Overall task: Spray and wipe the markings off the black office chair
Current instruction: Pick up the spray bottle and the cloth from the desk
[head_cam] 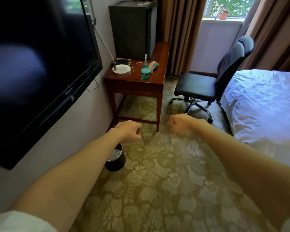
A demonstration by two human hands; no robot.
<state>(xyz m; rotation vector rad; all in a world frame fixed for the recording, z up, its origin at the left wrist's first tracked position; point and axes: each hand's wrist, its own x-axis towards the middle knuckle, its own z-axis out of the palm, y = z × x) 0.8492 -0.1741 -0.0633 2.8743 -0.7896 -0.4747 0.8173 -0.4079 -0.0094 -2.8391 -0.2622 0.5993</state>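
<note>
both bare arms are reaching forward over a carpet (166,181) woven with pale flowers on olive. the left hand (129,131) is holding a loose fist, thumb lying against the curled fingers, grasping nothing. the right hand (181,123) is making a tighter fist, knuckles bunching, also empty.

the chair (208,84) is standing well ahead of the right hand, between the table (151,77) and the bed (266,106), its back just beside the mattress. its padded seat is showing smooth black upholstery, softly rounded. the tall back is bulging in quilted lobes and bearing faint pale marks near its middle. a chrome star base with small dark casters is spreading beneath it.

the bottle (145,71), clear with teal liquid and a slim white nozzle, is standing upright near the table's front edge. the table is gleaming in glossy reddish-brown wood on square legs. the cloth (153,65), a pinkish rolled bundle, is lying just beside the bottle. a round silver lamp base (121,69) is sitting to the bottle's left, and a boxy dark fridge (131,29) is occupying the rear.

a flat glossy tv (40,56) is hanging on the left wall. a round black bin (119,163) is sitting on the carpet, partly under the left forearm. crumpled white sheets are covering the bed. brown curtains (179,30) are framing a window (229,5).
</note>
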